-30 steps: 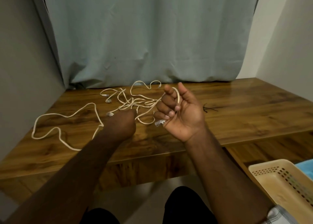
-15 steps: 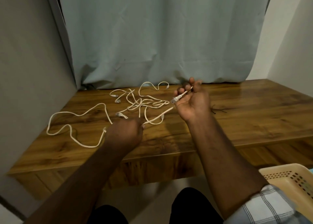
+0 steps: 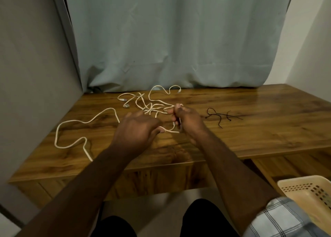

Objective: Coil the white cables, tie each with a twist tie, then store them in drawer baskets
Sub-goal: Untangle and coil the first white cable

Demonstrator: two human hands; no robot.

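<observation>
Several white cables [image 3: 152, 106] lie tangled on the wooden table [image 3: 250, 138], one long strand [image 3: 86, 122] looping out to the left. My right hand [image 3: 186, 118] grips one end of a cable, fingers curled round it above the table. My left hand [image 3: 138, 131] pinches the same cable a short way along; a span of it [image 3: 170, 130] runs between the two hands. Dark twist ties [image 3: 220, 115] lie on the table just right of my right hand.
A beige perforated basket [image 3: 308, 192] sits at the lower right, below the table edge. A pale curtain [image 3: 170, 39] hangs behind the table, with walls close on the left and right. A lower wooden surface [image 3: 286, 165] shows under the table's right side.
My right hand has turned over and dropped toward the table, closing round the cable end. My left hand has moved up and right, close to it. The camera tilted up.
</observation>
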